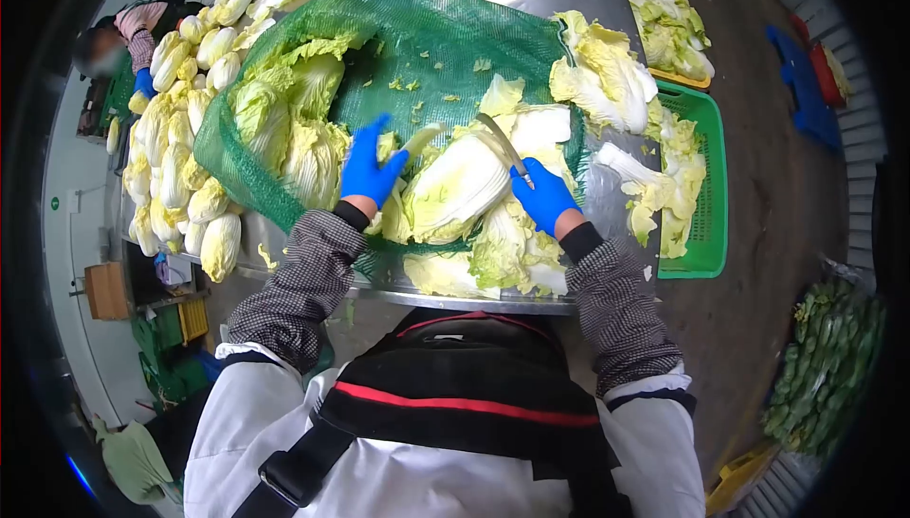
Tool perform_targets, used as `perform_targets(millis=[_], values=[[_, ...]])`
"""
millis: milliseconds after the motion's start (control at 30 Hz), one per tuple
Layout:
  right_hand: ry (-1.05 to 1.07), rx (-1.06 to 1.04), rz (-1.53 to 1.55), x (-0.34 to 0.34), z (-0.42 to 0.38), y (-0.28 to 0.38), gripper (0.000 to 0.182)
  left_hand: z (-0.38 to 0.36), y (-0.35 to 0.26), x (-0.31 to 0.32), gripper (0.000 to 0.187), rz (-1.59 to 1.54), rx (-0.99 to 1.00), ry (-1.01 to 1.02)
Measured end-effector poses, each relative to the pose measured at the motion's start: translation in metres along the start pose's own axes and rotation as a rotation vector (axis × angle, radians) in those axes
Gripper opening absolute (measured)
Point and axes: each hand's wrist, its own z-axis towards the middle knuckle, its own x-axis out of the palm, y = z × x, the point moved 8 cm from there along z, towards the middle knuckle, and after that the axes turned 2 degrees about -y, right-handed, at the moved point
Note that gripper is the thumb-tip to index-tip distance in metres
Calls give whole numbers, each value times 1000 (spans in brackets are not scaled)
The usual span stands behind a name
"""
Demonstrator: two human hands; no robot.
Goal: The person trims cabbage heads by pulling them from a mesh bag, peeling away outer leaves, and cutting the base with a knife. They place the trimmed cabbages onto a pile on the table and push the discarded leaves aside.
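In front of me a napa cabbage lies on its side on the green mesh bag, among loose outer leaves. My right hand, in a blue glove, is closed around the handle of a knife. The blade points up and left over the top end of that cabbage. My left hand, also gloved in blue, is on the cabbage's left side, with fingers and thumb apart. A pale leaf strip shows right by its thumb. More whole cabbages sit inside the bag's opening at the left.
Peeled cabbages are piled along the metal table's left side. A green crate at the right holds trimmed leaves, with a yellow crate of leaves behind it. Another person stands at the far left.
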Motion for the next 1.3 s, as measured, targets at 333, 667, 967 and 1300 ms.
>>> perform_targets(millis=[333,667,967,1300], values=[[-209,-194,-272,-3,-7,-9,20,-26,-52,58,103,37,9,283],[-176,-177,-402,7,-15,27,16,-18,-22,58,99,-205,-31,379],[-13,-208,-561,26,5,38,14,-13,-22,62,100,-175,-41,421],[-76,-254,-640,37,50,-10,11,-13,-18,59,96,-131,-10,346]])
